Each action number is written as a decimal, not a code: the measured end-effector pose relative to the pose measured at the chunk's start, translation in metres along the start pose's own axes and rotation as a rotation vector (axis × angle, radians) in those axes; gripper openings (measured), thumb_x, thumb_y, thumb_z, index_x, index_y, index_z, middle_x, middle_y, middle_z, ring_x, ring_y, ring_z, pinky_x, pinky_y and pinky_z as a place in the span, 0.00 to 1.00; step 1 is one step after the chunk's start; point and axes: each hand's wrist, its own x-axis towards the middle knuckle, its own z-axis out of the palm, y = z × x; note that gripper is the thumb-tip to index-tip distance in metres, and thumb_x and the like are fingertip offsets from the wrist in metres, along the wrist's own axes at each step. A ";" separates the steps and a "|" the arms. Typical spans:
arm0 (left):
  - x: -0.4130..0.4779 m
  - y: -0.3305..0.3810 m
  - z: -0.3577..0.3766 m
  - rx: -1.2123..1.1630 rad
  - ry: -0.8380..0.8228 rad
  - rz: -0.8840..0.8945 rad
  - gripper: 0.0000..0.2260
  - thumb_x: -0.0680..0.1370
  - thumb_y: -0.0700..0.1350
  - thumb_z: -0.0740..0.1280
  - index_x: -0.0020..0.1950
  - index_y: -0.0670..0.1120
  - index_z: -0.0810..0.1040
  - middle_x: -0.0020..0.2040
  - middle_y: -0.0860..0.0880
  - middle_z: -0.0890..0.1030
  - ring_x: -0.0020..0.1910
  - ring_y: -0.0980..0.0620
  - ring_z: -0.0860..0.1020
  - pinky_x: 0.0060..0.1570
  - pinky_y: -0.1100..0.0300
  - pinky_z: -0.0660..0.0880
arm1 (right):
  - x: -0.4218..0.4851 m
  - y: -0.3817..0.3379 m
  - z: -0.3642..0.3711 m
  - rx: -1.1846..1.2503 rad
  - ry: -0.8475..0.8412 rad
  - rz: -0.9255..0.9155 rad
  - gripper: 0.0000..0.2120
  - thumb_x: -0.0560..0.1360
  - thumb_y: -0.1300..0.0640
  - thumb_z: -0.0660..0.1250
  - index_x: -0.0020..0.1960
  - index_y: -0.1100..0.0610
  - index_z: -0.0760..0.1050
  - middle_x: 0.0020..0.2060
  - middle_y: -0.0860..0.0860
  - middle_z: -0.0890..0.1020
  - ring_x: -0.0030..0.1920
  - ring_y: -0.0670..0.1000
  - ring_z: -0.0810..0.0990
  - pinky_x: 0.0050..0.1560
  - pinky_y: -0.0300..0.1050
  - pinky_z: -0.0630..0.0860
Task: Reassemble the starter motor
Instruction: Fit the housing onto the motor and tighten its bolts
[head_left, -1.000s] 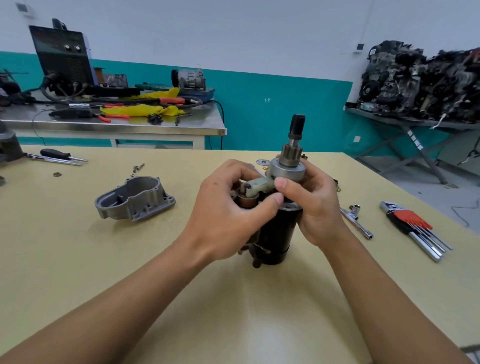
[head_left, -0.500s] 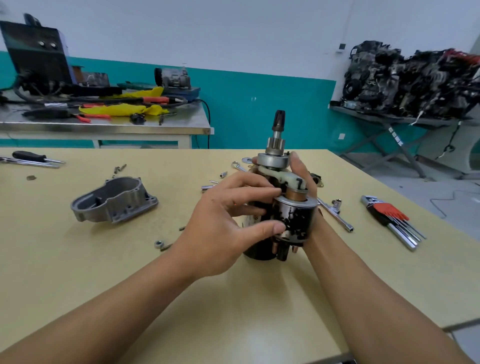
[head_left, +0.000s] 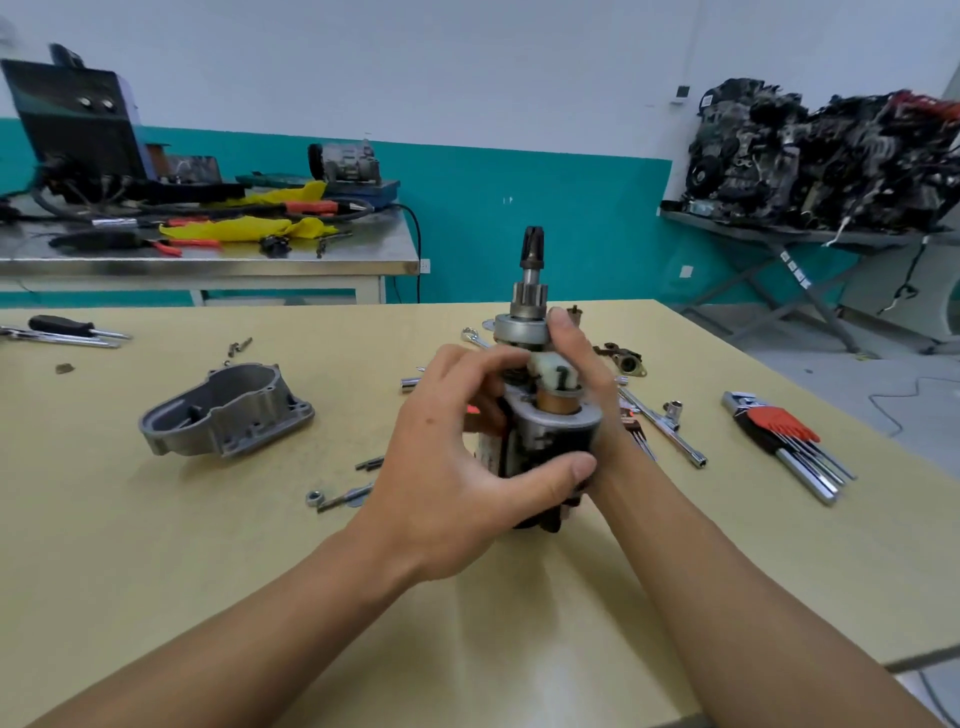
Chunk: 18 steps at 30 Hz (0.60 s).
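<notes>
Yellow surface, centre: starter motor upright, left hand fingers curled round its body, right hand fingers wrapped behind the fork, probably seating it. Next, fit the housing lying left.

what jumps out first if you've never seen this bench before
The half-built starter motor is held upright at the centre of the yellow table, gripped by the left hand in front and the right hand behind. A grey cast housing lies open side up to its left, and a red-handled hex key set lies to the right.
</notes>
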 end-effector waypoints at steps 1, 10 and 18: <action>0.000 0.001 0.001 0.017 0.019 -0.039 0.31 0.65 0.54 0.80 0.65 0.54 0.73 0.56 0.55 0.76 0.57 0.57 0.77 0.55 0.64 0.76 | 0.004 0.001 0.008 -0.026 0.084 -0.069 0.18 0.78 0.46 0.64 0.50 0.62 0.79 0.41 0.60 0.79 0.41 0.57 0.79 0.45 0.51 0.76; 0.005 -0.008 -0.042 -0.112 -0.047 -0.153 0.26 0.68 0.42 0.78 0.64 0.53 0.76 0.55 0.55 0.83 0.55 0.56 0.83 0.54 0.63 0.79 | 0.002 0.026 0.028 -0.220 0.171 -0.228 0.11 0.73 0.51 0.72 0.52 0.56 0.84 0.47 0.58 0.84 0.52 0.62 0.84 0.54 0.59 0.81; 0.012 -0.038 -0.100 -0.070 -0.207 -0.135 0.23 0.70 0.34 0.74 0.63 0.48 0.77 0.54 0.52 0.82 0.54 0.51 0.82 0.53 0.62 0.77 | 0.006 0.029 0.033 -0.444 -0.095 -0.265 0.14 0.67 0.49 0.76 0.52 0.48 0.84 0.50 0.53 0.86 0.54 0.55 0.84 0.53 0.46 0.80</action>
